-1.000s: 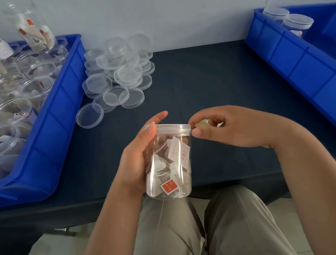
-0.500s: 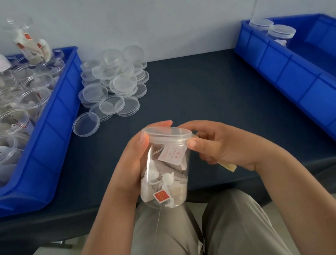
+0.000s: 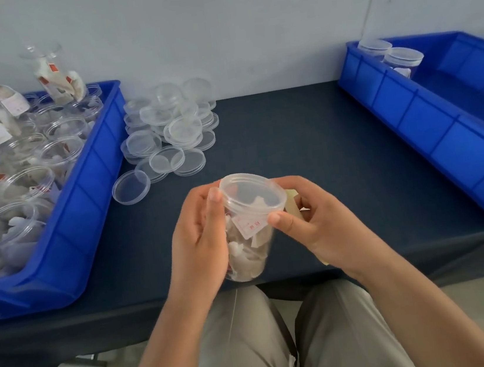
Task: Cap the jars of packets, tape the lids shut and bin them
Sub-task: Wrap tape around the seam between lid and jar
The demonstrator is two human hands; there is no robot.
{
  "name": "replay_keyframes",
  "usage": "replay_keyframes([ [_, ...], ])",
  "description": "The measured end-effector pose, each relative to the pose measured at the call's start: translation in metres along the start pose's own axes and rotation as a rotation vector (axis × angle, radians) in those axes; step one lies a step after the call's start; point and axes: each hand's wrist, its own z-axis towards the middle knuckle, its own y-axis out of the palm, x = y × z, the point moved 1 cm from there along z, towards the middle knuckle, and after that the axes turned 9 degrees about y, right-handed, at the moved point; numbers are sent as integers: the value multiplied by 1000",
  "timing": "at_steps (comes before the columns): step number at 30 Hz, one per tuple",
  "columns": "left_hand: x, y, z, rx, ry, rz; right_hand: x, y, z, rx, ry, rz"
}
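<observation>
Capped jar [image 3: 248, 228], red-printed packet labels too blurred to read, is held above the table's [image 3: 306, 144] near edge, long axis now tipped lid-toward-camera versus more upright 0.5 s ago, left hand [image 3: 199, 241] wrapped around its side, right hand [image 3: 310, 223] pinching below the lid [image 3: 252, 192].

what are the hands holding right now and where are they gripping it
Both hold one capped jar of packets. The left hand wraps its side wall, thumb against the lid rim. The right hand pinches it just under the lid.
</observation>
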Motion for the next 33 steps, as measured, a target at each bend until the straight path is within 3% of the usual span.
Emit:
replay_keyframes([
  [5, 5, 5, -10, -66, 75, 106, -1, 8, -7, 30, 7, 13],
  [8, 3, 7, -9, -118, 24, 126, -2, 11, -7, 30, 31, -4],
  [13, 0, 3, -4, -64, -129, 69, -4, -2, -9, -214, 145, -54],
  [19, -2, -10, -4, -78, -243, 50, -6, -28, -23, -298, 134, -285],
  [26, -6, -15, -7, -196, -467, -266, -8, -39, -12, -182, 57, -476],
  [33, -15, -14, -9, -330, -589, -674, -14, -35, 4, -303, 50, -439],
])
